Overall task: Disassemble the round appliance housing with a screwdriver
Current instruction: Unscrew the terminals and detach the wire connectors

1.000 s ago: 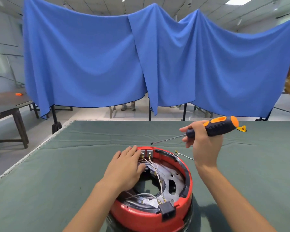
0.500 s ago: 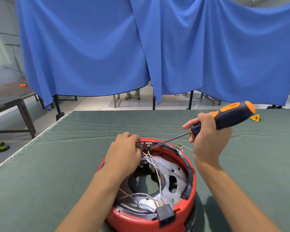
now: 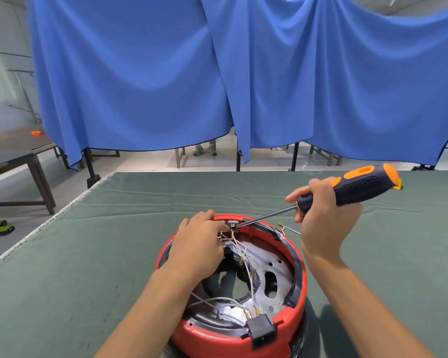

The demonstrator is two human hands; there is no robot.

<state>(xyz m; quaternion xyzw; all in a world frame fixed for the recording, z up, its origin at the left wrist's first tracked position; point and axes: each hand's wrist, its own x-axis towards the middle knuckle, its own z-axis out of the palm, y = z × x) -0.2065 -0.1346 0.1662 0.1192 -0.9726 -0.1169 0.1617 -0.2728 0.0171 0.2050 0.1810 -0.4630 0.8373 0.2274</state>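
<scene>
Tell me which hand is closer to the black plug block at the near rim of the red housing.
Left. The left hand rests inside the housing's far rim, above the black plug block; the right hand is beyond the rim, gripping the screwdriver.

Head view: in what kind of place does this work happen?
Probably a workshop or a recording hall, not a home. A large table under green cloth, blue curtains hung behind it as a backdrop, and another bare work table at the left suggest this.
</scene>
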